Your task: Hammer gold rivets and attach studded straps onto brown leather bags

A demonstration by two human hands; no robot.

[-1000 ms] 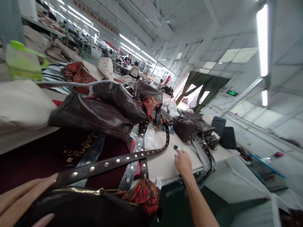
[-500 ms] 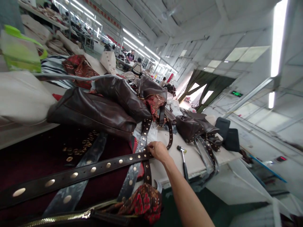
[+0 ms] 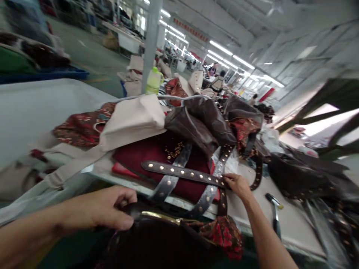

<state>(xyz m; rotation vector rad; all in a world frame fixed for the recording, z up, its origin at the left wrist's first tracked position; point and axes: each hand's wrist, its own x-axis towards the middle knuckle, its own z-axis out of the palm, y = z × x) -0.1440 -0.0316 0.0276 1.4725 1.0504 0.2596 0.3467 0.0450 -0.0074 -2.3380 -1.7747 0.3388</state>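
Observation:
My right hand (image 3: 238, 185) pinches one end of a dark brown strap (image 3: 182, 172) set with gold studs. The strap lies across a dark red cloth (image 3: 133, 154) and two plastic-wrapped straps, one of them a studded strap (image 3: 168, 183). At the lower left, my left hand (image 3: 112, 209) grips the edge of a dark leather bag (image 3: 157, 246), thumb over the end of its gold zipper (image 3: 159, 215). Red patterned lining (image 3: 224, 235) bulges out at the bag's right side. Small gold rings (image 3: 175, 150) lie scattered on the cloth beyond the strap.
A hammer (image 3: 275, 213) rests on the table at right. Brown leather bags (image 3: 193, 127) are piled behind the strap, with a beige bag (image 3: 134, 116) to their left. More dark bags (image 3: 303, 175) sit at right. A grey post (image 3: 151, 45) stands behind the table.
The view has swung left and drawn back. My left hand and more of the zippered bag have come into view. My right hand still holds the strap's end.

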